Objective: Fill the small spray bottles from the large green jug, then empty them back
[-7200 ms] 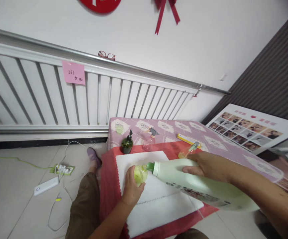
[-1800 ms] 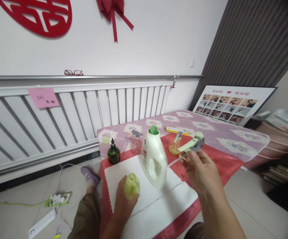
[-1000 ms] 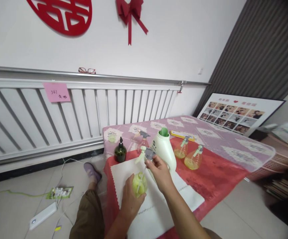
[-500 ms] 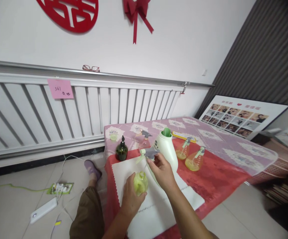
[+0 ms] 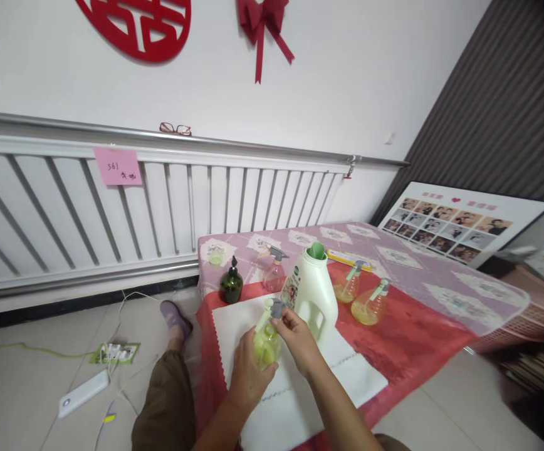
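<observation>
My left hand (image 5: 246,373) is wrapped round a small yellow-green spray bottle (image 5: 267,351) above a white cloth (image 5: 291,413). In my right hand (image 5: 298,341) is the grey and light-green spray head (image 5: 277,309), pinched between the fingers. This head is at the bottle's mouth; whether its threads touch the neck, I cannot tell. Just behind my right hand stands a pale green detergent jug (image 5: 316,285) with a green cap set in its opening. A dark green pump bottle (image 5: 231,285) is to the left, and a pink spray bottle (image 5: 274,275) is behind.
Two spray bottles with yellow liquid, a nearer one (image 5: 368,310) and a farther one (image 5: 347,289), stand right of the jug on a red cloth (image 5: 408,332). Behind them lies a yellow-edged box (image 5: 350,260). A white radiator (image 5: 225,194) lines the wall. Cables and a power strip (image 5: 116,354) lie on the floor.
My right hand has brought the spray head down and left, from beside the jug to the bottle's mouth. My left hand keeps the bottle in about the same place.
</observation>
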The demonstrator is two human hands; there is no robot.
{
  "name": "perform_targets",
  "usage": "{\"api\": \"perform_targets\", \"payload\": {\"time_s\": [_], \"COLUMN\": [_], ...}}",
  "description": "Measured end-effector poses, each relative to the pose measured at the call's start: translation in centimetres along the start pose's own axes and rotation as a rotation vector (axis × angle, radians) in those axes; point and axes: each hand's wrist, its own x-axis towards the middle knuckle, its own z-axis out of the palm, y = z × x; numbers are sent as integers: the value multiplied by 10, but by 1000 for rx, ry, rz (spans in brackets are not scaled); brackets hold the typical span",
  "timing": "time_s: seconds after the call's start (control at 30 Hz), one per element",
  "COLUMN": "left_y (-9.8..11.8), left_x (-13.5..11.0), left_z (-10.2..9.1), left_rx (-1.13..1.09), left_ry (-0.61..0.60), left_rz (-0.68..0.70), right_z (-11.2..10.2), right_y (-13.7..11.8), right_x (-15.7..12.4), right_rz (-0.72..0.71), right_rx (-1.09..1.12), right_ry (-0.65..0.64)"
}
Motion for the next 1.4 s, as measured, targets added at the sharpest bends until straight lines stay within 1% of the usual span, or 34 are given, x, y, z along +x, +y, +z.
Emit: {"api": "perform_targets", "payload": {"time_s": [0.17, 0.37, 0.7, 0.97, 1.13, 1.33, 1.4], "left_y": [3, 0, -1, -1, -4, -11, -12], "left_x": [0, 0, 1, 1, 1, 0, 0], "left_z": [-3, -2, -2, -1, 0, 5, 6], "left_rx": [-5, -21, -106, -93, -85, 6, 24], "left_ry": [-9, 2, 47, 58, 53, 25, 24], "left_rz": [19, 28, 42, 40, 28, 23, 28], "right_z": [-4, -5, -5, -4, -3, 7, 9], "right_y": [-6, -8, 7, 12, 15, 24, 25], "right_x": [-4, -8, -11, -10, -8, -10, -13], "right_rz": [2, 8, 26, 24, 9, -7, -11], "right_rx": [20, 51, 91, 45, -33, -95, -97], "right_ry": [-54, -113, -173, -178, -128, 23, 52]}}
